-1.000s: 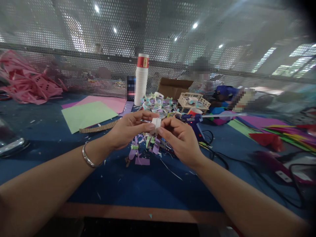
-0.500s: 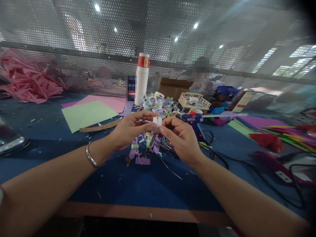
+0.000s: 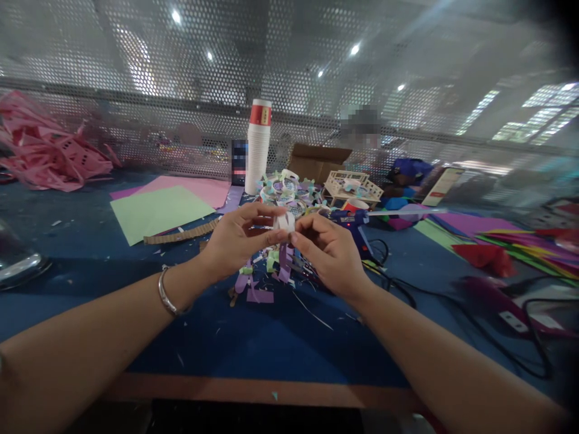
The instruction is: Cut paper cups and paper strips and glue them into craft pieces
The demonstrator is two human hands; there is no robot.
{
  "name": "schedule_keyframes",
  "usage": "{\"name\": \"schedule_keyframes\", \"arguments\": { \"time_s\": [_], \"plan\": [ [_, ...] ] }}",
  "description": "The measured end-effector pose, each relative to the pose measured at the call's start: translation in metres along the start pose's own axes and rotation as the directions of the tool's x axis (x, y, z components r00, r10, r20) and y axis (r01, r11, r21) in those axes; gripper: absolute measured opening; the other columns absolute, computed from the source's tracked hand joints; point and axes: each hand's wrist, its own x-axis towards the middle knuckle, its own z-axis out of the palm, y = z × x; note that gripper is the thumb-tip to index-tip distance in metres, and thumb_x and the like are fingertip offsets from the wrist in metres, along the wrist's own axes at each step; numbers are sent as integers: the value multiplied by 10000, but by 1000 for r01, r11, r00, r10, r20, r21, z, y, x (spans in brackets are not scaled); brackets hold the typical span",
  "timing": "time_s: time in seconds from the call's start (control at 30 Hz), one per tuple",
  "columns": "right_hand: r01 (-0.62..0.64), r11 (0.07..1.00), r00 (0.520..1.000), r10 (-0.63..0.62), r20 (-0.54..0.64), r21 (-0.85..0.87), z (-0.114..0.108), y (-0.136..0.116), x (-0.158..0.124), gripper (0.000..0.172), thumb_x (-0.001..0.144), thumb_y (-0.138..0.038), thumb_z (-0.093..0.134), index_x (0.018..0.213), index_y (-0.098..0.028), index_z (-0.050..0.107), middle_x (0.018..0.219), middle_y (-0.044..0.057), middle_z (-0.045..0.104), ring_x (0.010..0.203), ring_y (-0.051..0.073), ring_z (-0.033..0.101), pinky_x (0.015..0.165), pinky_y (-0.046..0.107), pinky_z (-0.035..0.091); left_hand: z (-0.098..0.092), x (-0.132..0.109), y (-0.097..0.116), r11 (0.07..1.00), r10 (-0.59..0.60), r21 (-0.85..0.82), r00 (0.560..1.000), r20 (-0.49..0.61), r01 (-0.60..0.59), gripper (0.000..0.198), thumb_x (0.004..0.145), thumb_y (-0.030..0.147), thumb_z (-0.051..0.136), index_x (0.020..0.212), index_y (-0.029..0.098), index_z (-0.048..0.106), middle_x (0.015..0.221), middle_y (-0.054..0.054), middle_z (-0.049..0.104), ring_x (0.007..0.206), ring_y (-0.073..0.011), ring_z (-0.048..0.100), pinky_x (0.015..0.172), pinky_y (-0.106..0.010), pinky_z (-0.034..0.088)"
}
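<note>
At the far left, a heap of pink strips (image 3: pixel 54 144) is piled on the blue table (image 3: pixel 253 349), and a clear vessel (image 3: pixel 18 259) is cut off by the picture's edge; its contents cannot be made out. Next, a pale green sheet (image 3: pixel 163 211) is laid over pink and purple ones, with a corrugated cardboard strip (image 3: pixel 181 232) at its near edge. By the left hand (image 3: pixel 237 241) a small white band (image 3: pixel 284 223), bent round, is pinched between thumb and fingers, held above the table at the middle. Behind it, paper cups (image 3: pixel 259 150) are nested upside down in one tall stack, beside a pile of decorated rings (image 3: pixel 289 188). An open cardboard box (image 3: pixel 316 163) is seen behind the pile; its inside is hidden. The band's right edge is gripped by the right hand (image 3: pixel 332 256), with thumb and forefinger closed on it. Farther right, pale blue pieces are held in a wooden openwork tray (image 3: pixel 333 196), below which a red-and-white cup (image 3: pixel 355 205) is partly covered by a blue glue gun (image 3: pixel 355 226). Coloured sheets (image 3: pixel 479 226) are spread beyond.
</note>
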Motion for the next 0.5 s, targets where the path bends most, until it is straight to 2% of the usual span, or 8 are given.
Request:
{"name": "schedule_keyframes", "arguments": {
  "time_s": [0.13, 0.27, 0.5],
  "plan": [
    [-53, 998, 998, 53, -14, 27, 2, 3, 0, 185, 942, -282, 618, 785, -185, 610, 738, -8, 548, 675, 112, 486, 622, 280, 394, -1, 0, -1, 997, 73, 38, 996, 41, -74, 401, 733, 285, 842, 1108, 202, 726, 1098, -81, 671, 1045, -218, 652, 931, -400, 587],
    [-167, 965, 984, 176, -29, 200, 5, 7, 1, 218, 960, -336, 611, 803, -186, 629, 709, -5, 589, 638, 111, 533, 605, 282, 419, 1, -2, -2, 994, 93, 44, 991, 95, -98, 347, 745, 269, 825, 1075, 198, 742, 1095, -75, 616, 991, -210, 678, 932, -404, 598],
    [-247, 911, 963, 268, -21, 331, 7, 7, 0, 218, 932, -357, 659, 801, -185, 633, 676, -11, 589, 620, 105, 541, 593, 269, 435, 5, -4, -5, 999, 17, -29, 997, 75, -15, 401, 734, 289, 833, 1104, 193, 714, 1078, -85, 669, 962, -222, 695, 901, -419, 597]
  ]
}}
